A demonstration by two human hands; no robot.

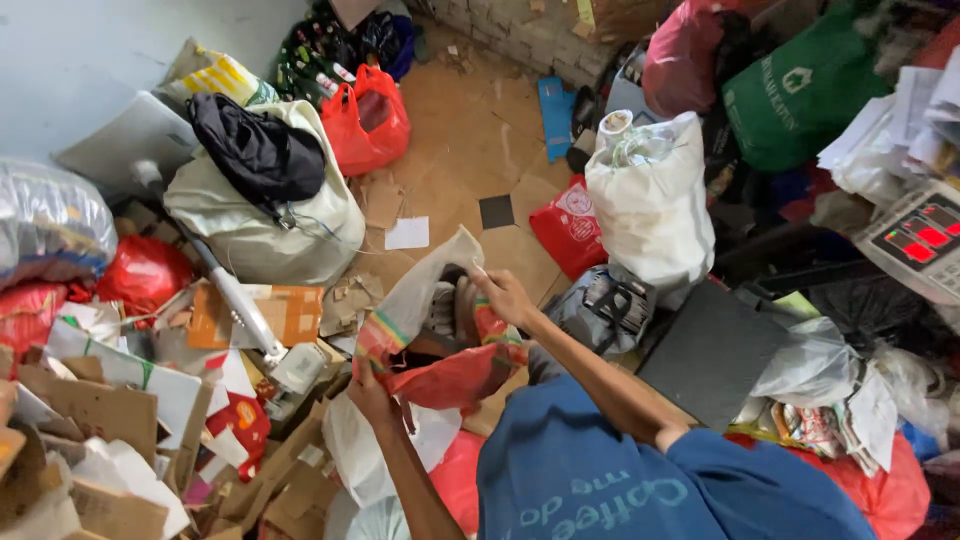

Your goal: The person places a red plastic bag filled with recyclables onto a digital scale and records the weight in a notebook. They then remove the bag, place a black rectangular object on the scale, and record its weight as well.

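Plastic bag held open, both hands

My left hand (372,395) grips the red-and-clear plastic bag (420,320) at its near edge; my right hand (503,295) pinches the far rim. Crumpled packaging inside. White sack (650,205) nearby holds cups.

- The inside of the floppy white and red plastic bag (430,320) is too dark and crumpled to tell what is in it.
- The grey weighing scale with red lights (918,240) is cut off by the right edge.
- The big shiny grey sack (45,225) runs off the left edge.
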